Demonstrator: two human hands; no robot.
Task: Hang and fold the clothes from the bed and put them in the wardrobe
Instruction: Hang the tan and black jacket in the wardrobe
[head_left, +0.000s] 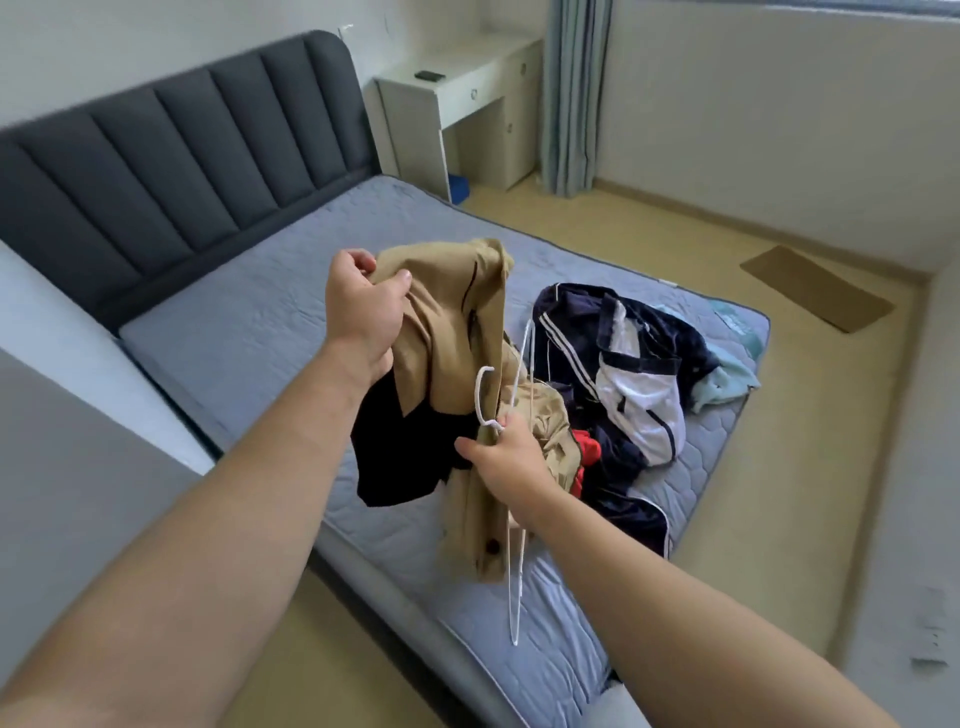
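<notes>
A tan jacket (457, 332) with a dark lining hangs in the air above the bed (249, 322). My left hand (363, 306) grips its upper edge. Lower down, my right hand (506, 462) holds a thin white wire hanger (517, 566) near its hook, together with a fold of the tan fabric. The hanger's frame runs up and down beside the jacket. On the mattress to the right lies a heap of clothes: a navy garment with white stripes (576, 332), a white and navy piece (639, 405), something red (587, 447) and a light blue cloth (727, 379).
A dark padded headboard (171, 156) stands at the back left. A white desk (467, 88) and a grey-blue curtain (571, 93) are at the far wall. A brown mat (815, 293) lies on the floor to the right of the bed.
</notes>
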